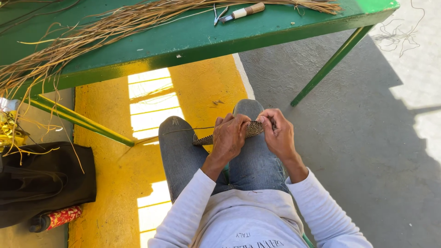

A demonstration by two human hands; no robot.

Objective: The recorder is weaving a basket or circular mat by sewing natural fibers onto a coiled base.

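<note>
Head view: I see both hands working a woven strip over the lap.

My left hand curls pinched over the woven strip, my right hand pinches its other end. Its long axis runs from 8 o'clock up to 2 o'clock, tip pointing 8. Its middle is hidden under my fingers. A thin strand trails toward 9. The green table sits at 12, partly cut off.
</note>
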